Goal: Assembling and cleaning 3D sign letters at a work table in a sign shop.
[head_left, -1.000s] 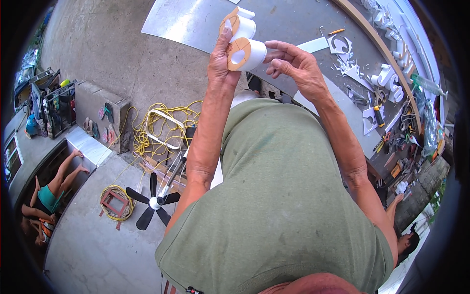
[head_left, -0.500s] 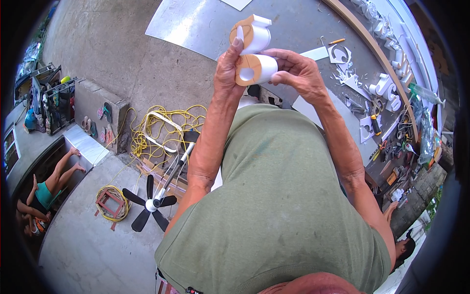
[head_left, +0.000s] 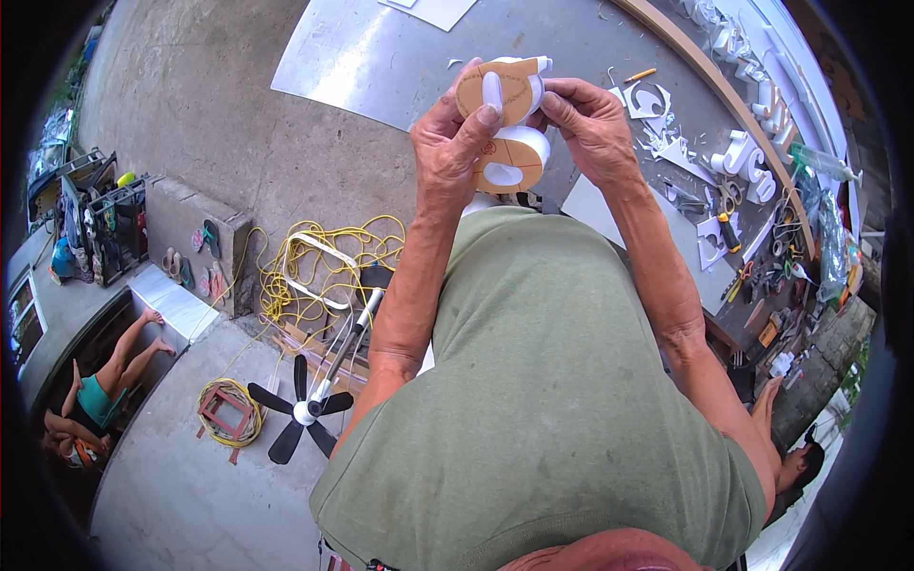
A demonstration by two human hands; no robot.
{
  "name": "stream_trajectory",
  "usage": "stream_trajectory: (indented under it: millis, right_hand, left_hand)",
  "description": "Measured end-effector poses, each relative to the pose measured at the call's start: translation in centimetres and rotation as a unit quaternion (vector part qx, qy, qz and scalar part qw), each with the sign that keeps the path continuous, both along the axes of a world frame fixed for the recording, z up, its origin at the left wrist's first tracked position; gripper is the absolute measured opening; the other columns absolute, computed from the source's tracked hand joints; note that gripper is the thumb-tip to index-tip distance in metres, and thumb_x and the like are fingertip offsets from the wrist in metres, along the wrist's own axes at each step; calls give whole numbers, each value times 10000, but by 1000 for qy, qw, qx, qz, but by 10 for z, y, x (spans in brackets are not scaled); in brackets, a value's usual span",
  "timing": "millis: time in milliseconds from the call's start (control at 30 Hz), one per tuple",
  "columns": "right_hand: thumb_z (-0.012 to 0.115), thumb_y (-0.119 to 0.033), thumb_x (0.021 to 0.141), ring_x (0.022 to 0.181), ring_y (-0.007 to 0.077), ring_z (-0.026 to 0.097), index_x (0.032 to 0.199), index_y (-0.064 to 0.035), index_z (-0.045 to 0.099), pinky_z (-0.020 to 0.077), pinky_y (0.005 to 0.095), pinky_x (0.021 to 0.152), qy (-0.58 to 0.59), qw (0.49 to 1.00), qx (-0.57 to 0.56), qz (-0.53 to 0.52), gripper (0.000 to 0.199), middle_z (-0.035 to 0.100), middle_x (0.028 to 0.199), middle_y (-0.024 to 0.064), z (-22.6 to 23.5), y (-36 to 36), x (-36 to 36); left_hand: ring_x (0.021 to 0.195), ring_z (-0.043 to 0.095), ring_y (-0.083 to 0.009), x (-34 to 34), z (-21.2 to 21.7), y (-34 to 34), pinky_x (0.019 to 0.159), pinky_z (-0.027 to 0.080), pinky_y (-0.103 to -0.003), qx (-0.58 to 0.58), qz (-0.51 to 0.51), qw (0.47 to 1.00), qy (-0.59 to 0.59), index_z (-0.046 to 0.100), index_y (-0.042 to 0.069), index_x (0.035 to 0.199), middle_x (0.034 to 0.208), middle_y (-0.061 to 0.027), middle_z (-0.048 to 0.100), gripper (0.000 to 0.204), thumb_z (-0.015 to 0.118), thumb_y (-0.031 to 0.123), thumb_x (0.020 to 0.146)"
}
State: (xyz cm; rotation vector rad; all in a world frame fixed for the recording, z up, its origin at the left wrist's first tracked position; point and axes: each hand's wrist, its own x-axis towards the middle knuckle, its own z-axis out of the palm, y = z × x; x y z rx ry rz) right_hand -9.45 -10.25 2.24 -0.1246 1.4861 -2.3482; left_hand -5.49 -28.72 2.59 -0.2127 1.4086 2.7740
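Note:
A thick cut-out letter (head_left: 522,162) is held up above the table's near edge. It has a tan face marked with lines, white side walls, and two rounded parts, each with an opening. My left hand (head_left: 447,143) grips it from the left, its thumb lying across the tan face and its fingers behind. On the other side, my right hand (head_left: 598,133) has thumb and forefinger pinched against the white wall of the upper part. Its other fingers are curled and partly hidden.
On the grey table (head_left: 381,62) lie white scraps (head_left: 681,152), a pencil (head_left: 641,75), scissors (head_left: 730,195), a yellow-black cutter (head_left: 729,231) and more white letters (head_left: 745,167). To the left are tangled yellow cord (head_left: 286,276) and a black-bladed fan (head_left: 303,412). Other people sit at both sides.
The letter has turned so its tan face shows more fully. My left thumb has shifted onto the face. My right hand has moved up from the lower part to the upper part's side.

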Motion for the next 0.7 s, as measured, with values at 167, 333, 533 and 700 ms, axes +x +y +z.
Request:
stream_trajectory:
  millis: [167,333,533,700]
  right_hand:
    - [697,-110,921,806,176,693,1116,-26,723,587,330,764,-23,999,-25,-10,215,733,906,106,1,0,2]
    - [696,-113,922,819,180,701,1112,-29,725,591,328,761,-24,999,-34,-3,210,735,917,106,3,1,2]
    - [694,-110,923,820,181,705,1108,-24,724,596,333,759,-27,999,-31,-5,206,735,918,108,2,1,4]
    - [694,-106,921,816,183,705,1108,-18,722,597,336,756,-27,999,-39,-3,209,735,920,110,1,1,4]
  left_hand:
    - [1081,660,-188,0,1,1,920,561,-344,-13,17,1000,10,525,-49,1378,1226,-173,663,608,770,198,879]
    - [1076,658,-183,-1,-4,-3,924,556,-344,-25,-4,1000,18,541,-24,1377,1231,-159,661,590,770,182,874]
    - [1078,654,-190,-3,-2,-4,931,551,-349,-40,-8,999,33,556,-22,1361,1207,-151,670,559,761,161,874]
    - [1075,654,-189,-3,-2,-6,930,552,-347,-31,-19,999,36,553,-19,1364,1206,-153,668,567,767,148,867]
